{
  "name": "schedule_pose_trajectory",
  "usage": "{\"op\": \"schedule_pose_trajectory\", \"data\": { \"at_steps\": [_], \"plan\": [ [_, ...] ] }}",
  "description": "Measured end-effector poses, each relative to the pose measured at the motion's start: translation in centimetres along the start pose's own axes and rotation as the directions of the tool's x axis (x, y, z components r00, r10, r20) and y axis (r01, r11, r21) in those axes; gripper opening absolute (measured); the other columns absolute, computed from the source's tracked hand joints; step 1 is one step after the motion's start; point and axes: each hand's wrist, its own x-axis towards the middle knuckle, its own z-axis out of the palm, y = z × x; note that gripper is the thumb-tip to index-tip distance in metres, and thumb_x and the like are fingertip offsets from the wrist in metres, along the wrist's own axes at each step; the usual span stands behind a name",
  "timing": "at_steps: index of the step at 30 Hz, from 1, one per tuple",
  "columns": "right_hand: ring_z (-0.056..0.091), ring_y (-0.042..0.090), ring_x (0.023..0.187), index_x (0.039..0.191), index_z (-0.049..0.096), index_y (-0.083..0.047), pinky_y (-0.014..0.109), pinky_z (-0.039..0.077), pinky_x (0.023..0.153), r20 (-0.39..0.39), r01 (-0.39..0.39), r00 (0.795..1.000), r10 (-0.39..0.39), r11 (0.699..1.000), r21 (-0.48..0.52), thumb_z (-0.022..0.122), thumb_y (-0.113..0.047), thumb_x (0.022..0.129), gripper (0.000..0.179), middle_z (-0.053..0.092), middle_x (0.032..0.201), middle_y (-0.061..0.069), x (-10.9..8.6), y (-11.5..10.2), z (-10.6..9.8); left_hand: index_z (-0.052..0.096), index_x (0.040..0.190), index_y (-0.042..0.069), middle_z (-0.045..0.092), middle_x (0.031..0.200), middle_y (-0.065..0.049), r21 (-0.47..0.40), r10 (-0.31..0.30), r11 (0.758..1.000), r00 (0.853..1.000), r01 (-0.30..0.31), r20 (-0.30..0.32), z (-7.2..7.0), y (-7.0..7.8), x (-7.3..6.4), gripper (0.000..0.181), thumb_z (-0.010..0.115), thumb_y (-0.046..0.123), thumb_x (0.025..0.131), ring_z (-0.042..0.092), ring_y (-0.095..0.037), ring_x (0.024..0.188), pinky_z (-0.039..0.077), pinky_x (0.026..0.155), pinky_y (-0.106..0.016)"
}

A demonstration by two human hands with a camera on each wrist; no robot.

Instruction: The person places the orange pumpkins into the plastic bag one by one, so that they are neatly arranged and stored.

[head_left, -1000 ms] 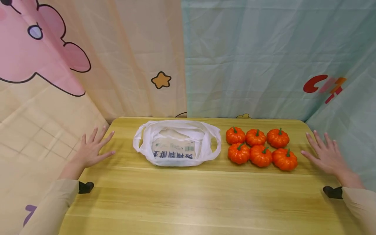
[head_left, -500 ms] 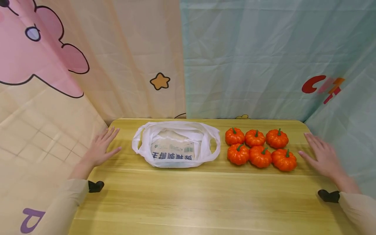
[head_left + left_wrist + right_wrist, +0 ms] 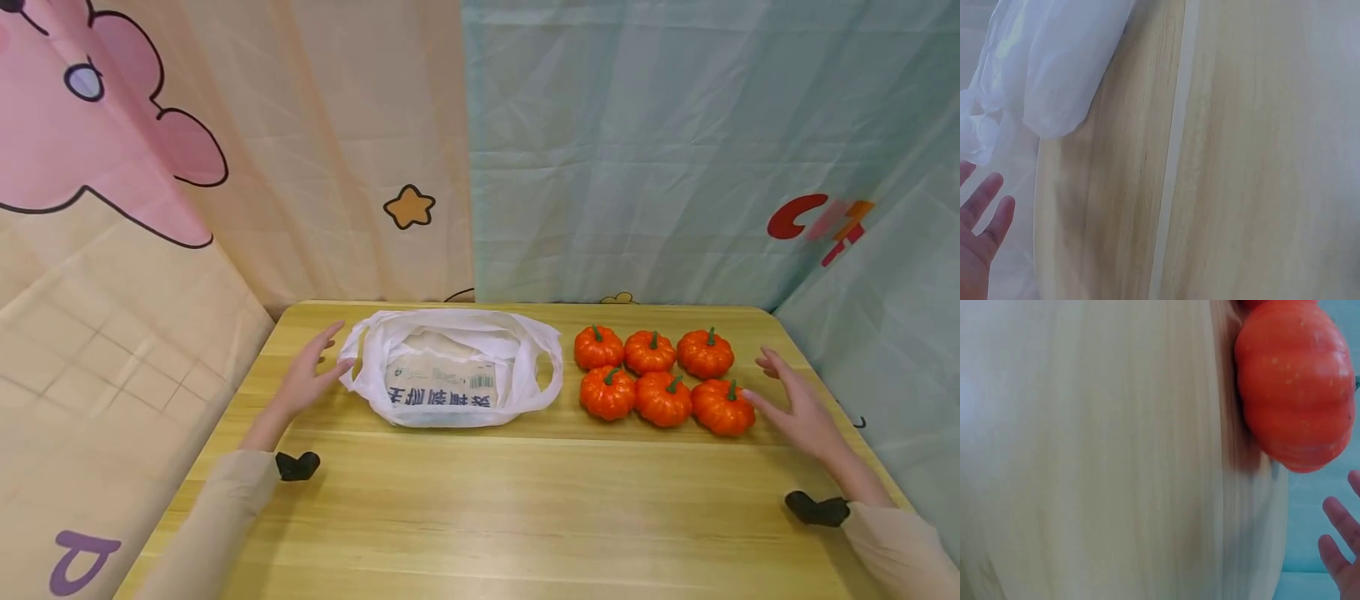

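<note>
A white plastic bag (image 3: 450, 417) stands with its mouth spread wide on the table, a handle loop at each side and dark printing inside. At its left handle is my left hand (image 3: 306, 379), thumb tip overlapping the loop in the head view. To the bag's right sit several small orange pumpkins (image 3: 664, 398) with green stems, in two rows. My right hand (image 3: 801, 410) is beside the front right pumpkin (image 3: 723, 408), thumb tip right at its side, holding nothing. In the right wrist view its fingers (image 3: 1342, 522) show below that pumpkin (image 3: 1297, 384).
The wooden table (image 3: 480, 508) has rounded far corners. Printed curtains (image 3: 660, 150) hang close behind it and along both sides. A dark wrist mount (image 3: 297, 466) sticks out from each beige sleeve.
Both hands have moved inward, the left to the bag's handle and the right to the nearest pumpkin. Their spread fingers are now more bent. The bag and pumpkins stay in place.
</note>
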Motion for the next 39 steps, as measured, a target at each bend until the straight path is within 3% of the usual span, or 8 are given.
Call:
{"op": "schedule_pose_trajectory", "data": {
  "at_steps": [2, 6, 10, 16, 19, 22, 26, 39],
  "plan": [
    [0.032, -0.018, 0.115, 0.155, 0.018, -0.017, 0.001, 0.021, 0.093, 0.003, -0.008, 1.0, 0.008, 0.998, 0.058, 0.061, -0.013, 0.092, 0.076, 0.045, 0.145, 0.002, -0.2, -0.2, 0.3, 0.03, 0.15, 0.006, 0.032, 0.153, -0.023, -0.075, -0.027, 0.997, 1.0, 0.027, -0.003, 0.5, 0.1, 0.2, 0.064, 0.06, 0.02, 0.094, 0.04, -0.048, 0.129, 0.038, 0.1, -0.063],
    [0.038, -0.02, 0.108, 0.152, 0.024, -0.009, 0.002, 0.027, 0.082, 0.015, -0.017, 1.0, 0.015, 0.99, 0.14, 0.061, -0.008, 0.091, 0.072, 0.041, 0.126, -0.033, -0.5, -0.6, 0.9, 0.029, 0.15, 0.006, 0.034, 0.149, -0.026, -0.177, -0.074, 0.982, 0.997, 0.072, -0.003, 1.5, 0.0, 0.6, 0.063, 0.059, 0.016, 0.094, 0.045, -0.043, 0.125, 0.049, 0.093, -0.041],
    [0.041, -0.018, 0.105, 0.15, 0.025, -0.003, 0.001, 0.03, 0.08, 0.037, -0.04, 0.999, 0.034, 0.981, 0.187, 0.063, -0.005, 0.089, 0.072, 0.041, 0.12, -0.034, -0.8, -0.8, 1.4, 0.03, 0.15, 0.008, 0.037, 0.148, -0.025, -0.261, -0.109, 0.96, 0.994, 0.104, -0.006, 2.3, -0.2, 0.8, 0.062, 0.058, 0.016, 0.095, 0.044, -0.037, 0.125, 0.047, 0.079, -0.013],
    [0.036, -0.018, 0.106, 0.153, 0.017, -0.005, -0.002, 0.03, 0.082, 0.075, -0.083, 0.995, 0.068, 0.969, 0.231, 0.064, -0.003, 0.088, 0.08, 0.037, 0.125, -0.027, -1.0, -1.0, 2.0, 0.032, 0.149, 0.01, 0.033, 0.153, -0.02, -0.347, -0.11, 0.933, 0.994, 0.093, -0.029, 3.3, -0.9, 0.9, 0.06, 0.058, 0.014, 0.095, 0.037, -0.033, 0.134, 0.039, 0.087, -0.003],
    [0.034, -0.019, 0.106, 0.153, 0.016, -0.007, -0.002, 0.03, 0.08, 0.095, -0.101, 0.992, 0.082, 0.969, 0.226, 0.065, -0.005, 0.088, 0.082, 0.036, 0.125, -0.028, -1.2, -1.1, 2.2, 0.032, 0.148, 0.005, 0.029, 0.154, -0.022, -0.365, -0.104, 0.927, 0.994, 0.083, -0.036, 3.3, 0.2, 0.6, 0.06, 0.058, 0.008, 0.094, 0.032, -0.036, 0.137, 0.036, 0.098, -0.007],
    [0.035, -0.019, 0.105, 0.152, 0.019, -0.004, -0.002, 0.03, 0.079, 0.099, -0.098, 0.992, 0.077, 0.971, 0.218, 0.067, -0.005, 0.086, 0.082, 0.037, 0.125, -0.026, -1.3, -1.2, 2.6, 0.034, 0.146, 0.001, 0.029, 0.154, -0.023, -0.364, -0.122, 0.926, 0.992, 0.1, -0.036, 3.0, 1.6, 0.4, 0.058, 0.057, 0.004, 0.093, 0.026, -0.039, 0.141, 0.028, 0.115, -0.028],
    [0.033, -0.021, 0.105, 0.152, 0.02, -0.004, -0.003, 0.029, 0.081, 0.108, -0.114, 0.99, 0.093, 0.973, 0.201, 0.069, -0.007, 0.085, 0.083, 0.04, 0.13, -0.013, -1.2, -1.3, 2.9, 0.037, 0.144, 0.0, 0.03, 0.153, -0.025, -0.38, -0.148, 0.917, 0.988, 0.123, -0.038, 3.1, 1.9, 0.4, 0.055, 0.056, 0.002, 0.093, 0.021, -0.04, 0.144, 0.016, 0.118, -0.056],
    [0.031, -0.023, 0.103, 0.151, 0.028, -0.01, -0.001, 0.032, 0.077, 0.165, -0.187, 0.973, 0.162, 0.971, 0.151, 0.071, -0.016, 0.086, 0.078, 0.034, 0.133, -0.022, -1.6, -0.7, 2.7, 0.035, 0.144, -0.004, 0.026, 0.154, -0.026, -0.43, -0.133, 0.898, 0.99, 0.096, -0.055, 3.4, 2.4, 0.1, 0.057, 0.056, -0.002, 0.091, 0.019, -0.041, 0.144, 0.015, 0.117, -0.057]
  ]
}}
